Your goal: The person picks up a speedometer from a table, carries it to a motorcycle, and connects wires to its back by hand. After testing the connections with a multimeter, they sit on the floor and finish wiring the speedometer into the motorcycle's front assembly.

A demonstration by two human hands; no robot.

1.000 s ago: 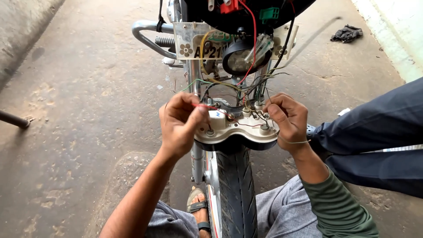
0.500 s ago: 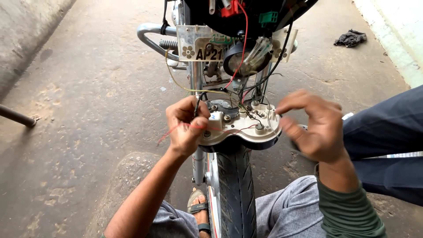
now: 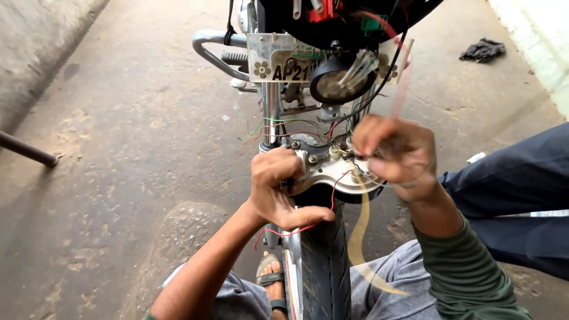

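Head view, looking down over the front of a motorcycle. The left hand is closed around the edge of a pale, round instrument housing that sits just above the front tyre; the grip looks meant to steady the housing, back side up, so its terminals stay reachable. A thin red wire loops out beneath that hand. The right hand hovers at the housing's far edge, fingers pinched together; motion blur hides whether it has hold of a wire, so I cannot tell. Loose green and red wires hang from the headlight area above. A dark rag lies well apart on the concrete floor.
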